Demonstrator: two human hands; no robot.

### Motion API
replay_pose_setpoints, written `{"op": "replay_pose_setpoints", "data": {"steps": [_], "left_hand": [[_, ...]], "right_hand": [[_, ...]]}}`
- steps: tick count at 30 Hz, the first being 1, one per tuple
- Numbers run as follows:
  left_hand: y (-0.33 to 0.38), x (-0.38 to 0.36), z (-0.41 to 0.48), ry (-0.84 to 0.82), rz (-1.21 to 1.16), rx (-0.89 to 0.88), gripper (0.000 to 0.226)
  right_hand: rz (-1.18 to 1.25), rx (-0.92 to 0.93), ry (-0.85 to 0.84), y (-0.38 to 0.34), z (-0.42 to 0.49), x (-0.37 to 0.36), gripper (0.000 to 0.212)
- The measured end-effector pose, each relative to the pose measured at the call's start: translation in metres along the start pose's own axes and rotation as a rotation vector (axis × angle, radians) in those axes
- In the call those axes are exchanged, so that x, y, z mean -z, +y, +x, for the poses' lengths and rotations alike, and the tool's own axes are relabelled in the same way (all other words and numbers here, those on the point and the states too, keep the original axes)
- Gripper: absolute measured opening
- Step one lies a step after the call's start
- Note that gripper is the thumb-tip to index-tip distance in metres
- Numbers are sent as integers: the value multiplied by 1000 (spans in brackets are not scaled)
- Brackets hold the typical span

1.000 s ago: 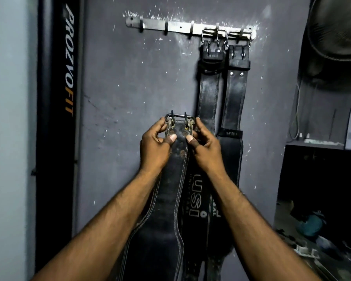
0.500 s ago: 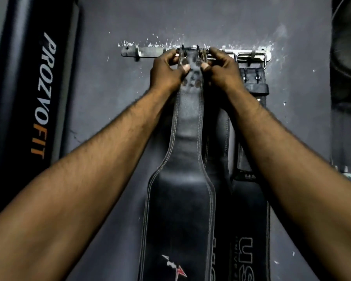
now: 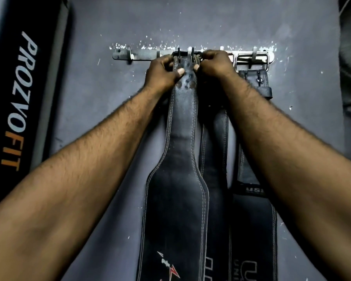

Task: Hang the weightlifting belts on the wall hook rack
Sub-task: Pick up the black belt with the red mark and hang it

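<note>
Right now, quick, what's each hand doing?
Left hand: gripping the buckle end of the belt at the hook rack.
Right hand: gripping the same buckle end.

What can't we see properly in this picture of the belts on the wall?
- Head view, middle belt: its buckle is hidden behind the right hand.
- Head view, front belt: it is unclear whether its buckle sits fully on the hook rack, because the left hand and the right hand cover its sides.
- Head view: the lower ends of all three belts, the right belt included, are cut off by the bottom edge.
</note>
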State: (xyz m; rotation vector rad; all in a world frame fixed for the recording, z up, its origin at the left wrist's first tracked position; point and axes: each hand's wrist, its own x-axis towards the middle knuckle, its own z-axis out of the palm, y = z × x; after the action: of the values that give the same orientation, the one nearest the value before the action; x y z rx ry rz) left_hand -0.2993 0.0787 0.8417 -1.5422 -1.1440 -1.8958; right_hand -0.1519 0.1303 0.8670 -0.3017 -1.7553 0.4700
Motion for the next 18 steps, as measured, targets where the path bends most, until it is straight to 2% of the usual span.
{"op": "replay_pose_setpoints", "data": {"steps": [3,5,7,10,13,16,18], "left_hand": [[-4,1,-24,0,-11,-1,42],[-5,1,-34,4,-84,24,50],[-3,3,-49,4,-131,87,59],[-3,10,-83,-49,-145,178,47],[-10,23,-128,-100,-151,251,45],[-21,40,-177,-161,-132,357,46],[-31,52,-208,-245,-117,413,46]], "right_hand": [[-201,68,37,9,-16,-5,33],[-312,187,55,15,-33,-10,30],[-409,303,40,22,-52,-15,36],[-370,351,35,37,-89,-23,54],[-331,303,0,56,-138,-27,63],[-237,173,-44,77,-190,-31,67],[-208,25,-120,93,-215,-32,55]]}}
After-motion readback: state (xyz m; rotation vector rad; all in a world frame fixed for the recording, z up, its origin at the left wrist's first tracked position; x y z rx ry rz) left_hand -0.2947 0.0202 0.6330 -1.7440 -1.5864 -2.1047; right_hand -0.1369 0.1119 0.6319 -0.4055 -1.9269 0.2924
